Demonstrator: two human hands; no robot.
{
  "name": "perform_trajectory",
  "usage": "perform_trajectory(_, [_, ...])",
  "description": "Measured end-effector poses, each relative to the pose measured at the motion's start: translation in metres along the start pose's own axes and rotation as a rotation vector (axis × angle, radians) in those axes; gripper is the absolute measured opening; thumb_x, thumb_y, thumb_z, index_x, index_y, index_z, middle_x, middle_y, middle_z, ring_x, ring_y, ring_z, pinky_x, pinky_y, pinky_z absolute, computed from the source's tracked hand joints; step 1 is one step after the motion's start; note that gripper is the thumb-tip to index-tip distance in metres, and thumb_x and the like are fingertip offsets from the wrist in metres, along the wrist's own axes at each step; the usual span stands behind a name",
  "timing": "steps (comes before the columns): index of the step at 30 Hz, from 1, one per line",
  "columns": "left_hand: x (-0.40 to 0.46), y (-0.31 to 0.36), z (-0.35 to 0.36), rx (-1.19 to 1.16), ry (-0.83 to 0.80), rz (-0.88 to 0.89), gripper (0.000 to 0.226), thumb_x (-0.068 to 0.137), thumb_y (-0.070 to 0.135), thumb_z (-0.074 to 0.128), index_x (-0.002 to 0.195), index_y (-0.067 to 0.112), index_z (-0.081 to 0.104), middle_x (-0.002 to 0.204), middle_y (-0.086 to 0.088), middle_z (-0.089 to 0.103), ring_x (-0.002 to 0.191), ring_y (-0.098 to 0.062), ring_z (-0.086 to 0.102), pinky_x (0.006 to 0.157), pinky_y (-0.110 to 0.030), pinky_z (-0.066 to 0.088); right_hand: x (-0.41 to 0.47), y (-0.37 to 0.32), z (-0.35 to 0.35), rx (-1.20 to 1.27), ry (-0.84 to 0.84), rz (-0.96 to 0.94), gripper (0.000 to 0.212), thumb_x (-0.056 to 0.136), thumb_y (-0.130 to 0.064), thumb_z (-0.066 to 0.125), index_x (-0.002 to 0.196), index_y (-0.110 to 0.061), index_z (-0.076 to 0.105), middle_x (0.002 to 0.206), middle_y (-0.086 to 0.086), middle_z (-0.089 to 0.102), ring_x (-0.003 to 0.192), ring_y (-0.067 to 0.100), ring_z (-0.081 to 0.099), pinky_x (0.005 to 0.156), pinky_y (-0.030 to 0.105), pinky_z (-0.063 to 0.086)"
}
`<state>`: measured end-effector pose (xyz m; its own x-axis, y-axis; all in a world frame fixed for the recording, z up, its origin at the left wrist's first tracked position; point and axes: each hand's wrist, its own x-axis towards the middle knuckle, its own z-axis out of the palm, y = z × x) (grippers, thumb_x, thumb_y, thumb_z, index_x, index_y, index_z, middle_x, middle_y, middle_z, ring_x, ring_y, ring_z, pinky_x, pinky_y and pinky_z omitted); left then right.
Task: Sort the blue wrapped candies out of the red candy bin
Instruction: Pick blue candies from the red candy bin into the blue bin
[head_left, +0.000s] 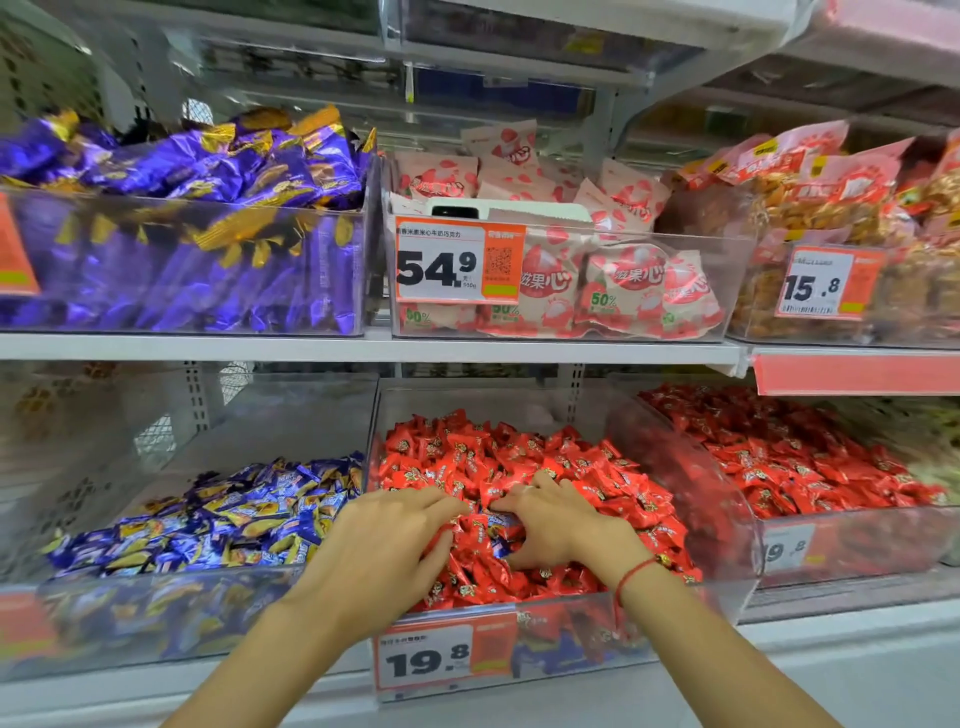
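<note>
Both hands, left hand (387, 540) and right hand (558, 525), are digging with spread fingers in the red candy bin (571, 610); next, pinching the blue candy (500, 545) between them

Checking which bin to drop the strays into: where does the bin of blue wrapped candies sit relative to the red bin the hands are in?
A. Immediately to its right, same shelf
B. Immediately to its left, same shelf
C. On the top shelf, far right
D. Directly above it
B: the blue candy bin stands just left of the red candy bin, where the left hand and right hand dig.
</note>
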<state>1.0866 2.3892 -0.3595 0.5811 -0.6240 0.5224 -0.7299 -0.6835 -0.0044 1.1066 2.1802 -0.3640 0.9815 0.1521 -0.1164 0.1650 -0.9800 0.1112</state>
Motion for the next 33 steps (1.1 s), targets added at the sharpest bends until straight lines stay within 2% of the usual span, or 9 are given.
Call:
perform_trajectory(10, [0.002, 0.008, -0.016, -0.132, -0.01, -0.111, 0.033, 0.099, 0.038, 0.043, 0.132, 0.041, 0.049, 0.132, 0.027, 0.05, 0.12, 0.002, 0.05, 0.085, -0.022, 0.045, -0.007, 0.008, 0.005, 0.156, 0.304, -0.051, 0.031, 0.08, -0.045, 0.07, 0.107, -0.03, 0.072, 0.102, -0.005, 0.068, 0.101, 0.019, 0.05, 0.088, 0.033, 0.036])
perform_trajectory(15, [0.008, 0.014, -0.02, -0.167, -0.042, -0.212, 0.036, 0.097, 0.047, 0.046, 0.133, 0.042, 0.048, 0.137, 0.026, 0.048, 0.124, 0.001, 0.048, 0.093, -0.025, 0.043, -0.024, 0.019, 0.005, 0.536, 0.327, -0.101, 0.02, 0.078, -0.037, 0.076, 0.086, -0.019, 0.074, 0.076, -0.007, 0.069, 0.069, 0.01, 0.058, 0.067, 0.033, 0.048])
perform_trajectory(17, [0.01, 0.017, -0.02, -0.17, -0.062, -0.245, 0.04, 0.095, 0.053, 0.047, 0.134, 0.043, 0.048, 0.139, 0.026, 0.048, 0.127, 0.0, 0.046, 0.094, -0.026, 0.042, -0.031, 0.021, -0.004, 0.694, 0.332, -0.124, 0.009, 0.078, -0.03, 0.078, 0.081, -0.023, 0.074, 0.069, -0.01, 0.068, 0.062, 0.005, 0.056, 0.062, 0.024, 0.045])
perform_trajectory(20, [0.012, 0.019, -0.02, -0.18, -0.093, -0.275, 0.044, 0.094, 0.056, 0.047, 0.136, 0.043, 0.046, 0.14, 0.024, 0.048, 0.129, -0.001, 0.045, 0.095, -0.027, 0.042, -0.041, 0.019, -0.021, 1.062, 0.305, -0.136, 0.011, 0.08, -0.019, 0.077, 0.091, -0.018, 0.076, 0.082, -0.006, 0.075, 0.077, 0.003, 0.068, 0.074, 0.014, 0.049])
perform_trajectory(23, [0.015, 0.023, -0.019, -0.333, -0.085, -0.328, 0.052, 0.093, 0.057, 0.045, 0.14, 0.036, 0.046, 0.136, 0.017, 0.055, 0.123, -0.002, 0.051, 0.099, -0.03, 0.046, -0.05, 0.017, -0.034, 1.303, 0.14, -0.11, 0.021, 0.088, -0.022, 0.068, 0.108, -0.017, 0.069, 0.099, 0.002, 0.075, 0.096, 0.012, 0.07, 0.087, 0.022, 0.052])
perform_trajectory(26, [0.02, 0.027, -0.017, -0.627, -0.044, -0.409, 0.052, 0.094, 0.052, 0.048, 0.138, 0.025, 0.05, 0.125, 0.007, 0.065, 0.105, 0.01, 0.058, 0.1, -0.034, 0.048, -0.056, 0.008, -0.043, 1.405, 0.084, -0.156, 0.022, 0.09, -0.021, 0.065, 0.111, -0.014, 0.064, 0.095, 0.0, 0.075, 0.094, 0.015, 0.07, 0.081, 0.022, 0.054])
perform_trajectory(29, [0.024, 0.031, -0.016, -0.902, -0.019, -0.5, 0.045, 0.094, 0.039, 0.055, 0.134, 0.017, 0.055, 0.108, 0.001, 0.072, 0.089, 0.002, 0.068, 0.081, -0.03, 0.058, -0.052, -0.006, -0.05, 1.314, 0.272, -0.153, 0.018, 0.082, -0.015, 0.074, 0.098, -0.015, 0.066, 0.067, -0.01, 0.069, 0.073, 0.004, 0.068, 0.071, 0.017, 0.051])
perform_trajectory(31, [0.024, 0.032, -0.018, -0.985, 0.008, -0.526, 0.043, 0.095, 0.03, 0.057, 0.133, 0.009, 0.055, 0.1, 0.002, 0.074, 0.083, -0.003, 0.071, 0.065, -0.023, 0.057, -0.047, -0.014, -0.053, 1.261, 0.397, -0.128, 0.017, 0.076, -0.013, 0.079, 0.089, -0.019, 0.069, 0.068, -0.009, 0.07, 0.068, 0.003, 0.066, 0.069, 0.018, 0.051])
perform_trajectory(33, [0.023, 0.031, -0.021, -0.929, 0.065, -0.534, 0.038, 0.094, 0.029, 0.059, 0.129, 0.014, 0.059, 0.094, 0.008, 0.073, 0.082, -0.002, 0.07, 0.064, -0.022, 0.058, -0.044, -0.016, -0.053, 1.181, 0.465, -0.083, 0.019, 0.072, -0.014, 0.083, 0.088, -0.018, 0.074, 0.077, -0.005, 0.073, 0.075, 0.005, 0.068, 0.071, 0.02, 0.053])
